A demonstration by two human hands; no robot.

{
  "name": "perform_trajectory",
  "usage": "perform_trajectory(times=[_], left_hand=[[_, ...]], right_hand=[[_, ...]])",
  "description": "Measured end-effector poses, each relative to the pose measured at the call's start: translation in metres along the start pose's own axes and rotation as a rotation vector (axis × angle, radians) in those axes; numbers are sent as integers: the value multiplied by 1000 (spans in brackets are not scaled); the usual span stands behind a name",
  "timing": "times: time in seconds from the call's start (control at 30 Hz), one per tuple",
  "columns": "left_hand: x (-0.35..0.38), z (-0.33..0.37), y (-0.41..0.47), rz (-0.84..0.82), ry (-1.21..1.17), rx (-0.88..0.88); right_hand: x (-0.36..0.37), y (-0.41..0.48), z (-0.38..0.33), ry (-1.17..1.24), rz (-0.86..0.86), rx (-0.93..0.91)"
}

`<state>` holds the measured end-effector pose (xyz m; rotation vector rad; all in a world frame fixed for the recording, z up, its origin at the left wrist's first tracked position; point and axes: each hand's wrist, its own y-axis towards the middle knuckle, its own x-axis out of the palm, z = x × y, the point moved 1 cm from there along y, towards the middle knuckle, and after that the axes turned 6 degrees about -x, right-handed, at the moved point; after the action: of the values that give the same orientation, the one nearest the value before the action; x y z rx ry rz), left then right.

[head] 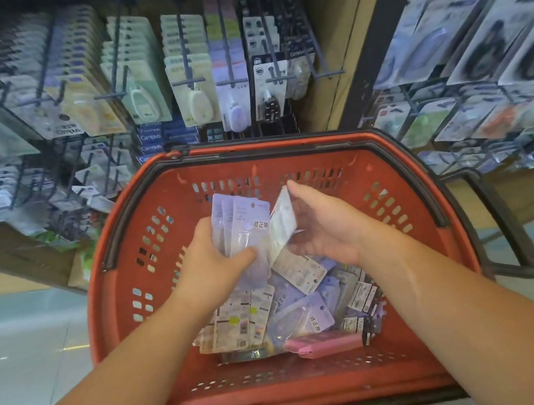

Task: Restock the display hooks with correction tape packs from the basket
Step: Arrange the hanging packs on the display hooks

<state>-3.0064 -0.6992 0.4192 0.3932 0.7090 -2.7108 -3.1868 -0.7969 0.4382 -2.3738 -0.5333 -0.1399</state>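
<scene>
Shop aisle: display hooks at the back carry carded stock. Below them sits a red basket. The left hand grips a fanned bunch of lavender packs over the basket's middle, probably a batch gathered for hanging. The right hand, fingers curled, holds a single pack against that bunch. Loose packs and a pink case lie toward the basket's near right corner.

I see red basket: loose correction tape packs piled on its floor, pink case at pile's near edge, small dark boxes right.
</scene>
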Motion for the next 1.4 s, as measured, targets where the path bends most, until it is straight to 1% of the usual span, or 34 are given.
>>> perform_trajectory(times=[0.07,0.13,0.23,0.3,0.43,0.47,0.63,0.73,0.83,0.9,0.97,1.03,1.07,1.13,1.17,1.2,1.23,1.27,1.33,1.37,1.4], left_hand=[[1,-2,1,-30,-76,-18],[0,-3,2,-63,-137,-38],[0,-3,3,-105,-192,-38],[1,-3,1,-123,-239,-36],[1,0,0,-188,-328,-51],[0,1,1,-193,-351,-57],[1,0,3,-121,-429,-105],[-1,-1,2,-84,-474,-124],[-4,2,2,-83,-521,-109],[-5,5,2,-107,-496,-61],[-4,6,2,-101,-457,-54],[-3,3,4,-31,-469,-103],[-5,-1,7,7,-476,-124],[-10,-8,15,72,-477,-169],[-13,-10,20,100,-470,-188],[-16,-13,24,123,-456,-196],[-18,-16,27,138,-439,-199],[-19,-18,28,146,-420,-201],[-19,-21,31,165,-394,-214],[-19,-22,31,166,-391,-216],[-19,-23,31,159,-386,-216]], right_hand=[[0,-1,1,85,-19,3],[1,-4,1,82,-23,-41],[0,-5,4,-24,-41,-105],[0,-7,6,-80,-53,-115],[-2,-7,7,-406,-1,-144],[-2,-7,7,-449,7,-159],[11,-9,15,-450,29,-184],[23,-11,18,-347,42,-193],[29,-11,15,-365,52,-262],[32,-11,15,-417,4,-292],[31,-12,12,-512,-89,-295],[21,-3,9,-578,-155,-248],[12,6,8,-568,-138,-215],[-16,32,13,-570,-4,-177],[-31,46,18,-629,85,-158],[-45,60,26,-713,132,-119],[-57,73,36,-799,141,-56],[-64,84,46,-883,121,25],[-72,101,68,-1124,49,170],[-73,106,76,-1246,1,201],[-71,109,81,-1340,-42,194]])
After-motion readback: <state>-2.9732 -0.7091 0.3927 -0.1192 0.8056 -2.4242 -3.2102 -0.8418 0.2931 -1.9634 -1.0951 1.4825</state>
